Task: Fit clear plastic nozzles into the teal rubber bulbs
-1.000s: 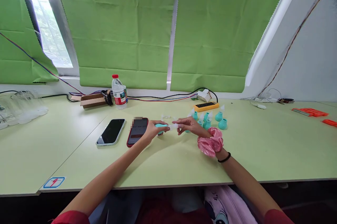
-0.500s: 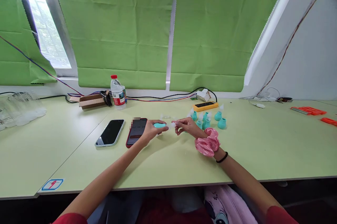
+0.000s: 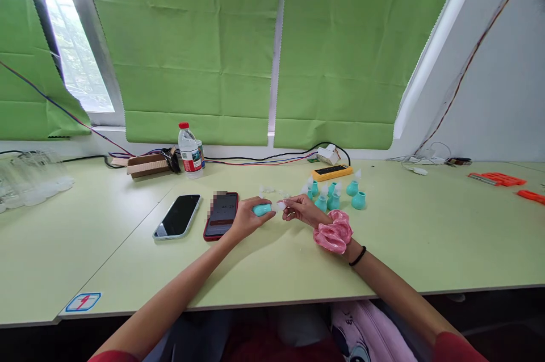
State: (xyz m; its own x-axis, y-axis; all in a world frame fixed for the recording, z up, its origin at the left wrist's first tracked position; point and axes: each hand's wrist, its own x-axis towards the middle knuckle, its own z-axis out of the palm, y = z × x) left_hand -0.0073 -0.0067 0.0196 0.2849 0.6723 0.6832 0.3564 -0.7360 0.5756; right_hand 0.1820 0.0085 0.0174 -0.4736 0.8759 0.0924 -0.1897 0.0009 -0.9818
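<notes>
Turquoise rounded bulb [image 3: 261,210] held sideways in left grip [image 3: 250,217], right end facing small translucent whitish piece [image 3: 281,205] at right grip [image 3: 303,210]; contact between them unclear.

red phone [image 3: 223,215]: pale digits across the screen, possibly ending in 29, left part pixelated | sticker [image 3: 83,302] at the table's [image 3: 426,237] near edge: red figure in a blue frame, value unclear | bottle [image 3: 190,153]: red-and-white label, print too small to read | pink fabric [image 3: 378,335]: black marks, illegible
</notes>
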